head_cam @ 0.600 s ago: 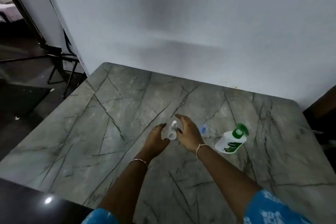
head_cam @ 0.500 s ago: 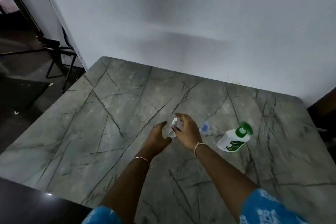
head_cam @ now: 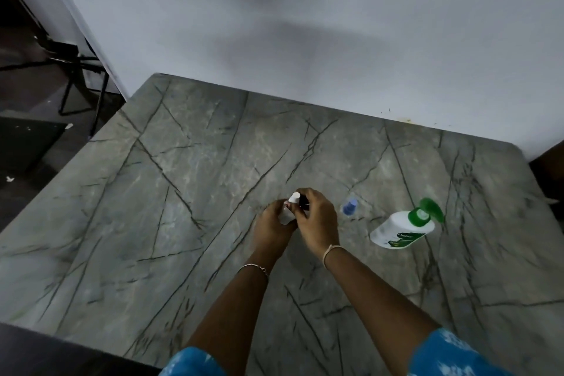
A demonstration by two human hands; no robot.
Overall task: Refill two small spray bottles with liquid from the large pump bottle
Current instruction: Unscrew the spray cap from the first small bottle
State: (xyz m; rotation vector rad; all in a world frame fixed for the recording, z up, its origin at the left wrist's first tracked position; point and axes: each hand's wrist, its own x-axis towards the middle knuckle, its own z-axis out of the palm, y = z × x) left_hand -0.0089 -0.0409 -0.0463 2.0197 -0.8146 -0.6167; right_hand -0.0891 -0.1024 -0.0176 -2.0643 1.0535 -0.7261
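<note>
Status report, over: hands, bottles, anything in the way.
Left hand grips white-capped spray bottle; right hand pinches its top. Blue-capped bottle and pump bottle sit untouched to the right. No obstruction seen.

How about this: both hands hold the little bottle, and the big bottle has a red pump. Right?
No. The head view shows the pump on the big bottle is green, not red. Left hand and right hand do hold the little bottle.

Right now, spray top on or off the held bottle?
On: white spray top sits atop the small bottle; right hand grips it, left hand holds the bottle.
</note>
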